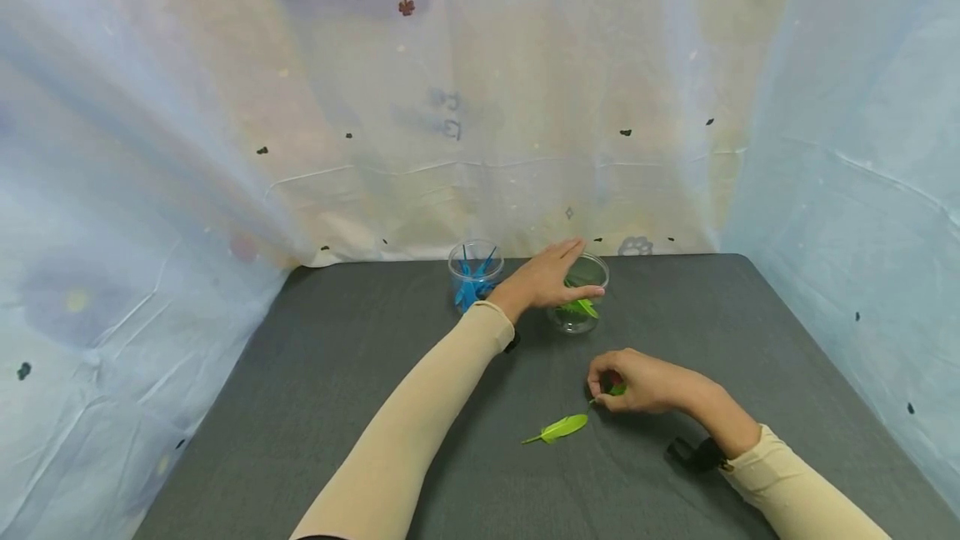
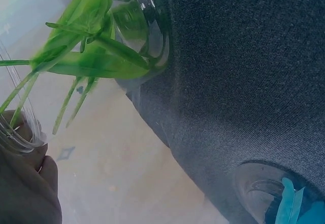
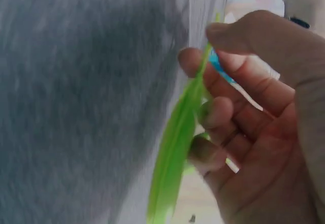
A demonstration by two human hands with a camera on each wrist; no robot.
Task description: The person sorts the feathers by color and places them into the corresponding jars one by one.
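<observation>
In the head view my left hand spans the rim of a clear jar, thumb on the near side and fingers on the far side. Several green feathers stand in that jar, quills toward the rim in the left wrist view. My right hand is low over the table, to the right and nearer. Between its thumb and fingertips it pinches a green feather by the quill. Another green feather lies on the table just left of this hand.
A second clear jar, holding several blue feathers, stands left of the first, behind my left wrist. Both are near the back edge of the dark grey table. A patterned pale curtain hangs behind and along the sides.
</observation>
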